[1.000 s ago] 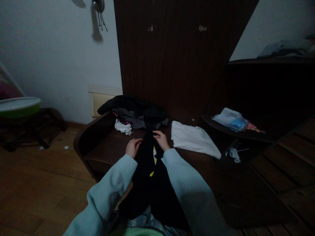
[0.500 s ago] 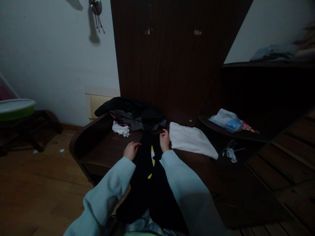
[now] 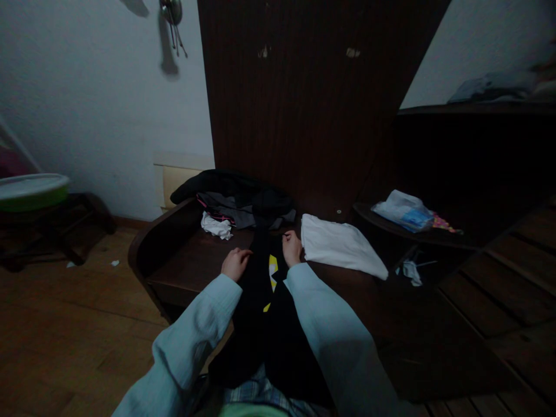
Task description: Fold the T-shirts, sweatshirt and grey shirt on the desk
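- Fingers (image 3: 246, 253) on the left hand (image 3: 235, 264) were bent and close together, tips at the left edge of the black garment (image 3: 249, 301); the right hand (image 3: 292, 249) had its thumb and fingers bunched up narrow by the garment's right edge; it was pretty dark in there, so honestly I couldn't tell if either hand actually had cloth pinched
- the black garment lay lengthwise between the two forearms, far end over the dark wooden bench (image 3: 178, 269), near end down by some blue plaid fabric (image 3: 256, 391); a yellow-and-white patch (image 3: 273, 272) showed along its middle, plus a small yellow bit lower down
- both arms had pale blue sleeves (image 3: 208, 310) on, one on each side of the garment
- a folded white cloth (image 3: 341, 246) sat on the bench just beside the right hand; pretty flat, longer than it was deep
- at the back left of the bench there was a heap: black clothing (image 3: 217, 182) behind, a grey garment (image 3: 234, 208) with pink trim in front; a crumpled white cloth (image 3: 217, 226) lay right at its front edge
- off to the right, a plastic bag (image 3: 402, 209) with something blue in it was on a dark shelf (image 3: 369, 214)
- far left, a green basin (image 3: 35, 197) with a pale rim was on a low dark stool (image 3: 73, 211); wood floor (image 3: 87, 324) underneath
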The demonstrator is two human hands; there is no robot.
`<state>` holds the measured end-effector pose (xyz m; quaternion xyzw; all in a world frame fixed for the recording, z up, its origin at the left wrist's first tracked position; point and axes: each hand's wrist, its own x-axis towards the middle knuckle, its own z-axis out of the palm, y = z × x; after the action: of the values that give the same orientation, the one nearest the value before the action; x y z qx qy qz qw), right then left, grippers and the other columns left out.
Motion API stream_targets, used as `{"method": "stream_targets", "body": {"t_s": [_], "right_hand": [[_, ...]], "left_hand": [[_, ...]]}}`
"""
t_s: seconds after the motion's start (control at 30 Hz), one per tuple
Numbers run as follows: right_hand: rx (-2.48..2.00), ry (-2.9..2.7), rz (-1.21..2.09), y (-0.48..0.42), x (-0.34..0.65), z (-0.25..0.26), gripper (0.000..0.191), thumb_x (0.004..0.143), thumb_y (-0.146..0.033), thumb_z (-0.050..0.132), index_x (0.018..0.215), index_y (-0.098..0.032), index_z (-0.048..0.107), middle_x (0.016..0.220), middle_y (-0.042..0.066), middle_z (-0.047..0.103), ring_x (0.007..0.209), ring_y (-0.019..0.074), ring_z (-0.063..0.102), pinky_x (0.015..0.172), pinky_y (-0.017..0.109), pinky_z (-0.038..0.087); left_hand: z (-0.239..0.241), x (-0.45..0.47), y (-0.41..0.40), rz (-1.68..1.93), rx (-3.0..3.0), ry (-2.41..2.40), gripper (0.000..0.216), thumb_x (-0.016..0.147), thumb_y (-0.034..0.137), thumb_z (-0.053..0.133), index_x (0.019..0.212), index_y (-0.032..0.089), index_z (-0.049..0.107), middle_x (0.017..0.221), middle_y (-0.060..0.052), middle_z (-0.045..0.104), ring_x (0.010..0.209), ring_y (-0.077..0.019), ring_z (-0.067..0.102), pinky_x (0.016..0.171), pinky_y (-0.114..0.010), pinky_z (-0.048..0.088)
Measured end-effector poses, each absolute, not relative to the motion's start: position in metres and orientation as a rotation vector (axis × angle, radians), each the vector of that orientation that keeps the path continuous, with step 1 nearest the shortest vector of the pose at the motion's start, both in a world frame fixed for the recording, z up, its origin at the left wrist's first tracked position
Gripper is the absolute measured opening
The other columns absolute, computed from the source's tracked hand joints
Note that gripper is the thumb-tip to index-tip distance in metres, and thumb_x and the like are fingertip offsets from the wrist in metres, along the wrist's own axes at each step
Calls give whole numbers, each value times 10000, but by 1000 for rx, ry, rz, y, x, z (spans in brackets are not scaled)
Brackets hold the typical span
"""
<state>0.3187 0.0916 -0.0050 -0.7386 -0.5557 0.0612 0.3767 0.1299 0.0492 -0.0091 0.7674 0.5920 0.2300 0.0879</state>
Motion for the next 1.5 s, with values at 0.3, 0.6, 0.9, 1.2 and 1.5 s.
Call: {"method": "stream_targets", "body": {"t_s": [0.3,0.6,0.9,1.2,1.5], "right_hand": [[-1900,-1583,149,98,314,-5,330,695,-230,591,1005,-158,505,930,85,589,828,200,572,679,283,419],[-1453,-1701,475,103,308,-11,289,789,-260,476,1056,-215,575,769,-15,636,616,105,568,606,211,428],[-1351,-1611,540,96,309,-4,230,714,-214,541,894,-178,680,786,17,687,660,119,596,652,224,462],[-1431,-1624,374,95,311,-2,191,731,-166,541,853,-189,686,898,31,688,830,143,620,776,251,461],[-1480,-1719,354,98,310,-6,233,731,-90,515,853,-205,677,963,18,667,904,136,597,840,262,434]], "left_hand": [[-5,131,47,655,2288,1784,245,804,253,491,999,239,638,811,-35,550,821,-159,536,785,-256,420],[-6,130,48,666,2260,1773,315,833,186,408,1072,253,602,864,-41,587,873,-161,556,806,-253,421],[-9,128,51,778,2193,1703,262,802,148,445,962,222,638,875,-37,609,865,-156,568,812,-264,429],[-6,129,49,948,2168,1663,204,800,159,466,889,192,646,882,-46,607,858,-153,565,803,-266,436],[-4,131,47,693,2243,1665,282,817,228,452,1065,237,585,1011,-28,638,945,-170,566,847,-281,421]]}}
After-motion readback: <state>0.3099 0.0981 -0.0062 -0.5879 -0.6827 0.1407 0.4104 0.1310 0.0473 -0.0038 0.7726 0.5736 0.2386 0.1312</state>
